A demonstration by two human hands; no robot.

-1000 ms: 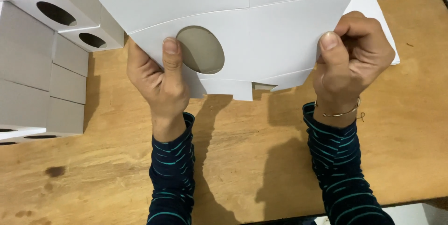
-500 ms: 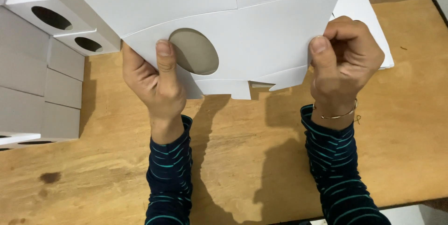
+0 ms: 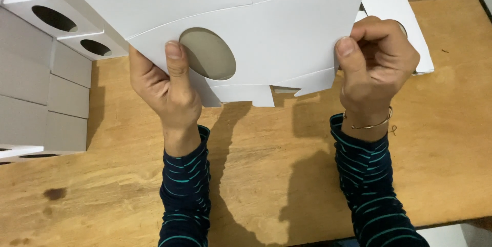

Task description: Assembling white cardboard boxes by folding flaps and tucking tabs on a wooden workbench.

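left hand (image 3: 166,90) pinches flat white carton blank (image 3: 266,26) beside its round hole (image 3: 207,53) | right hand (image 3: 376,60) clamps its right edge | blank held above worktop (image 3: 266,175) | risk: uneven pull could crease a panel or tear the hole's rim

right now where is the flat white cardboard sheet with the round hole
In the head view, the flat white cardboard sheet is held up between the left hand and right hand, above the wooden table.
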